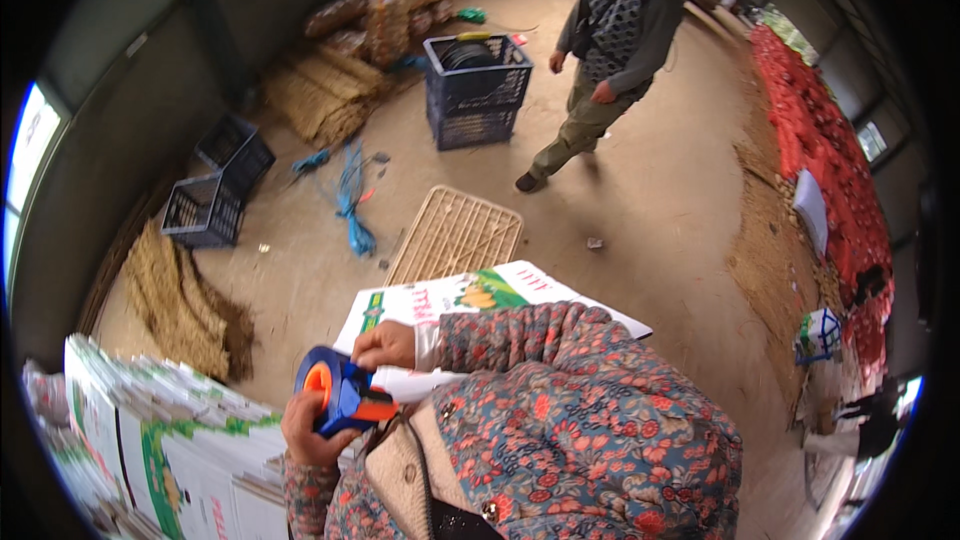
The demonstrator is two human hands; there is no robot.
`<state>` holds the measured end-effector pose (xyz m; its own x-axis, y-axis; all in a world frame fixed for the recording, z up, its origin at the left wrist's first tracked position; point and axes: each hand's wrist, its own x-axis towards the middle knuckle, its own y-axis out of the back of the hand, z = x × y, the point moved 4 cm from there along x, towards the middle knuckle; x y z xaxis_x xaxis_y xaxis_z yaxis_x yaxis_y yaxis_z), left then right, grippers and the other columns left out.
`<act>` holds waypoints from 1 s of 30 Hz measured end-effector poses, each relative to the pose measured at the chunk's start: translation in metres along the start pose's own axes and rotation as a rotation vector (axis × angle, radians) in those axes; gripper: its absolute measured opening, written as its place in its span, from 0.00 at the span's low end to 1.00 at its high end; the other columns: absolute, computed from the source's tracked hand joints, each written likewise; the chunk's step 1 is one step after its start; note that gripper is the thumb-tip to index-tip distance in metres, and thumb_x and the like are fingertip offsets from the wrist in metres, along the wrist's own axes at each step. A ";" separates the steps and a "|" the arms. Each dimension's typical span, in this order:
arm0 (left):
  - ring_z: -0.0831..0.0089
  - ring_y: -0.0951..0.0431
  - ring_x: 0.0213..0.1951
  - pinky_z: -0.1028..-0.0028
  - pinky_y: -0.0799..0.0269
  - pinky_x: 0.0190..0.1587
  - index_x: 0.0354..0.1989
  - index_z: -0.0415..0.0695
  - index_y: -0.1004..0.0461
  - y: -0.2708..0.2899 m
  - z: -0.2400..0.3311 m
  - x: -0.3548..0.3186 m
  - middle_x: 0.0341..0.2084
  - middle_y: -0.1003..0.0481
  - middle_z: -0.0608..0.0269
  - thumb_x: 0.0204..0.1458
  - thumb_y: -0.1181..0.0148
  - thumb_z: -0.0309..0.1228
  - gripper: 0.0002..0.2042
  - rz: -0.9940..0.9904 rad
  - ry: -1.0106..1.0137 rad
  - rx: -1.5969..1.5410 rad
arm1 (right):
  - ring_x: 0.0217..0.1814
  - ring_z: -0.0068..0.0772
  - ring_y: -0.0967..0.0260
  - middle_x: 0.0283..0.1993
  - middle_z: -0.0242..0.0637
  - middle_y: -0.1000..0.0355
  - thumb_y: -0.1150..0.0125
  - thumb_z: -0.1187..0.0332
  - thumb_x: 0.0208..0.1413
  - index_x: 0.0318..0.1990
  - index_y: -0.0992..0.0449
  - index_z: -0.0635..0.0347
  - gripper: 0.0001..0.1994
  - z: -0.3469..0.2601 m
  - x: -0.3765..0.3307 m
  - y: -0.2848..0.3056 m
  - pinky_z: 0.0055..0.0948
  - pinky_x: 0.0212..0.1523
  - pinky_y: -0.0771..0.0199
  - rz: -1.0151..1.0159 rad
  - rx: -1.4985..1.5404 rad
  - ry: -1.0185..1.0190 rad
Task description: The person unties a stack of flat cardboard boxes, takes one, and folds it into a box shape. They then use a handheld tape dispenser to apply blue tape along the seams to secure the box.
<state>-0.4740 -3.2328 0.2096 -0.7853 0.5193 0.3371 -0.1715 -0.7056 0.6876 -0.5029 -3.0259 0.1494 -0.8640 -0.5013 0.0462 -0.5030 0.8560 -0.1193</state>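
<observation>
A blue and orange tape dispenser (345, 395) is in front of my body, near the bottom of the head view. My left hand (310, 430) is wrapped round its near left side. At its upper edge is my right hand (386, 346), with bent fingers closed against the dispenser; whatever they pinch is too small to make out. Just beyond both hands lies a white carton (400, 305) with green and yellow print, its right part covered by my floral sleeve.
Flat cartons (200, 460) are stacked at my left. Ahead are a beige plastic grid (455, 235), blue twine (352, 200), dark crates (205, 210) and a stacked blue crate (475, 90). Another person (615, 50) stands beyond. Red net sacks (820, 130) line the right wall.
</observation>
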 end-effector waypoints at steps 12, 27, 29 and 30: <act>0.57 0.26 0.33 0.67 0.30 0.38 0.37 0.38 0.28 0.011 0.002 0.001 0.31 0.26 0.54 0.28 0.27 0.44 0.28 -0.030 0.096 -0.119 | 0.43 0.25 0.29 0.39 0.39 0.25 0.38 0.70 0.53 0.44 0.27 0.69 0.14 -0.016 0.003 -0.005 0.25 0.47 0.29 -0.151 0.321 -0.153; 0.76 0.25 0.27 0.76 0.29 0.31 0.37 0.35 0.27 0.000 0.055 -0.066 0.25 0.24 0.60 0.40 0.31 0.47 0.26 0.119 0.705 -0.232 | 0.28 0.14 0.34 0.26 0.29 0.27 0.40 0.68 0.54 0.31 0.26 0.63 0.07 -0.018 0.015 0.071 0.15 0.29 0.33 0.134 -0.014 0.041; 0.79 0.27 0.27 0.77 0.30 0.31 0.36 0.35 0.27 -0.012 0.062 -0.087 0.24 0.24 0.63 0.42 0.33 0.49 0.26 0.147 0.793 -0.255 | 0.27 0.14 0.35 0.25 0.28 0.28 0.39 0.67 0.53 0.30 0.26 0.63 0.08 -0.006 0.014 0.079 0.15 0.28 0.33 0.125 -0.009 0.021; 0.79 0.27 0.27 0.77 0.30 0.31 0.36 0.35 0.26 -0.019 0.067 -0.099 0.24 0.24 0.63 0.42 0.33 0.49 0.26 0.121 0.891 -0.194 | 0.25 0.14 0.37 0.23 0.27 0.30 0.38 0.67 0.52 0.28 0.26 0.63 0.09 0.001 0.014 0.079 0.16 0.27 0.36 0.069 -0.040 0.015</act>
<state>-0.3531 -3.2383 0.2063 -0.9586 -0.0698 -0.2762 -0.0922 -0.8413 0.5326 -0.5543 -2.9654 0.1401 -0.8968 -0.4391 0.0540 -0.4422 0.8931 -0.0826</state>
